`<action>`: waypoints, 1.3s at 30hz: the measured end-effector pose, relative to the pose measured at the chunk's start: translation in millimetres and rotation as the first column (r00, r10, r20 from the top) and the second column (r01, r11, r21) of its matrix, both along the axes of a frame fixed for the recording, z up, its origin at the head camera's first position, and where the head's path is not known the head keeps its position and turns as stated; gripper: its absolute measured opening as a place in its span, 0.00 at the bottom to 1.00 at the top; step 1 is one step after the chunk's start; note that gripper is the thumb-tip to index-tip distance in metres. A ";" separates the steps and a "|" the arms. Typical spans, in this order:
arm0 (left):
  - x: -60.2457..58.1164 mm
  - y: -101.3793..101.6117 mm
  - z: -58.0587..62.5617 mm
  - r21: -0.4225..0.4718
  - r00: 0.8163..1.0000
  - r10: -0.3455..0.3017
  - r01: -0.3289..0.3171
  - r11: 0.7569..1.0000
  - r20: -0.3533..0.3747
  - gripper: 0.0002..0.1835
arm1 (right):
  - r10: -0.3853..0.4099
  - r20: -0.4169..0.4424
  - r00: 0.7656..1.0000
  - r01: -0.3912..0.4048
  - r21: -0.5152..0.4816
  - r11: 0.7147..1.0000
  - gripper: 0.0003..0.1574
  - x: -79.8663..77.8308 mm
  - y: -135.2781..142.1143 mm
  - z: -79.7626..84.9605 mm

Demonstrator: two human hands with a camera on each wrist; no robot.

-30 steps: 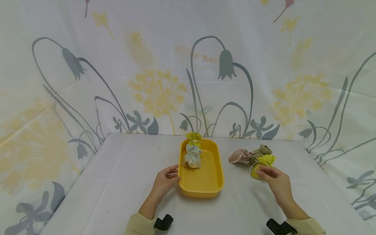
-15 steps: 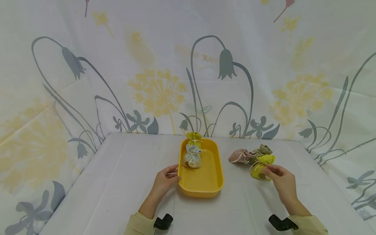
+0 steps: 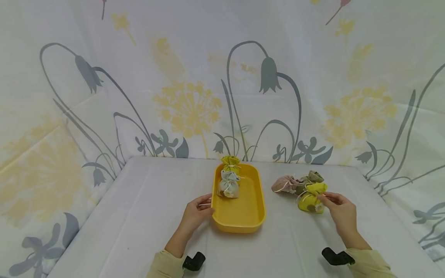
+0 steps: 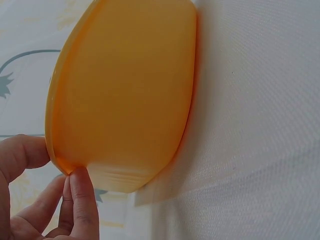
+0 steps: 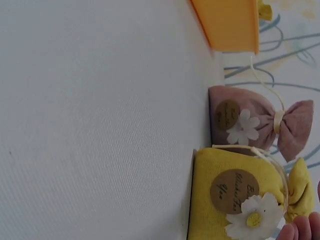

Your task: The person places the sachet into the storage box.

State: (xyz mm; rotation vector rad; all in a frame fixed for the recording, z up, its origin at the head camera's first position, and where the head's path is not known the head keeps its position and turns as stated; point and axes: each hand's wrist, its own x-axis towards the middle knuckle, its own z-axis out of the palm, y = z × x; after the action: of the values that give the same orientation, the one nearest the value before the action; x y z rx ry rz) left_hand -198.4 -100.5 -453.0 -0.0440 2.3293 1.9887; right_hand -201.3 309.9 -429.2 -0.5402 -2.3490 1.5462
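My left hand grips the left rim of a yellow plastic tray, thumb on one side of the rim and fingers on the other. Inside the tray, a pale drawstring pouch stands in front of a yellow-green pouch. On the right, my right hand pinches a yellow drawstring pouch near its tied neck. That pouch bears a round brown label and a white flower; its base meets the table. Only a few right fingertips show in the right wrist view.
Behind the held pouch sit a dusty-pink pouch and an olive-brown pouch, close together. A white cloth covers the table. A flower-printed curtain hangs directly behind the table's back edge.
My right hand has shifted right along the yellow pouch, so its label and flower now show. The pouch has barely moved. My left hand and the tray stay put.
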 end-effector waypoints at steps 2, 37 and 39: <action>0.7 0.2 0.9 0.003 1.000 -0.004 0.004 1.000 -0.005 0.26 | -0.021 0.021 1.000 0.020 0.015 1.000 0.32 -5.8 7.4 -6.7; -2.6 0.1 -2.1 0.007 1.000 -0.001 0.001 1.000 -0.015 0.25 | 0.217 0.112 0.970 -0.216 -0.013 0.976 0.32 -18.9 19.1 -6.5; -2.7 -0.1 -2.3 0.008 1.000 -0.001 0.001 1.000 -0.015 0.25 | 0.219 0.101 0.971 -0.219 -0.016 0.976 0.30 -15.7 18.3 -6.3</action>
State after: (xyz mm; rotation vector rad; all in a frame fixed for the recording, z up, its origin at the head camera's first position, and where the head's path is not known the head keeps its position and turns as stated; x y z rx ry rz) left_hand -201.0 -100.6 -455.3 -0.0273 2.3297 2.0046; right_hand -217.1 328.3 -435.5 -0.3791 -2.5565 1.6532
